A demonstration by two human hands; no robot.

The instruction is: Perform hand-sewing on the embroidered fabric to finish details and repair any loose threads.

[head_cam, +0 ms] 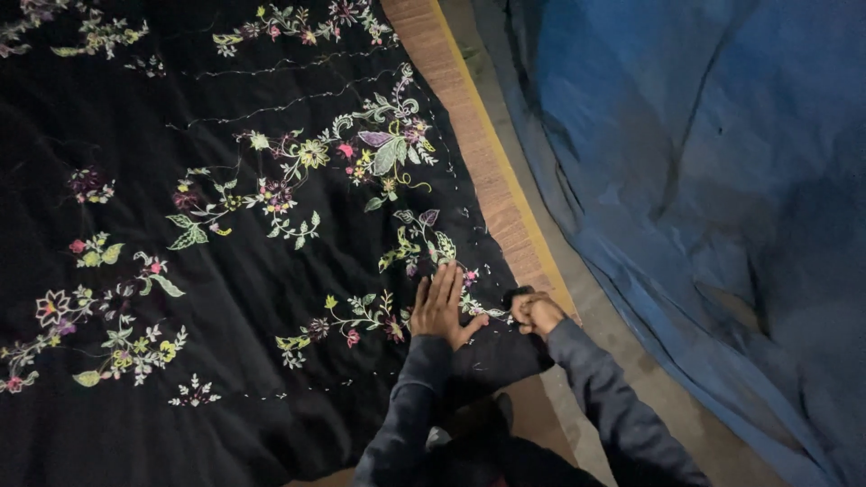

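A large black cloth (pixel 225 298) with embroidered flowers and leaves in pink, green, yellow and white lies spread over a wooden surface. My left hand (pixel 440 308) rests flat on the cloth near its lower right edge, fingers spread, beside a small embroidered sprig (pixel 356 317). My right hand (pixel 535 311) is just to the right, at the cloth's edge, with its fingers curled around a small dark object (pixel 516 294) that I cannot make out. Both arms wear dark grey sleeves.
A strip of brown wooden board (pixel 492 180) with a yellowish edge runs along the cloth's right side. Beyond it a wrinkled blue tarpaulin (pixel 713 162) covers the right part of the view. Bare floor (pixel 622 361) shows between them.
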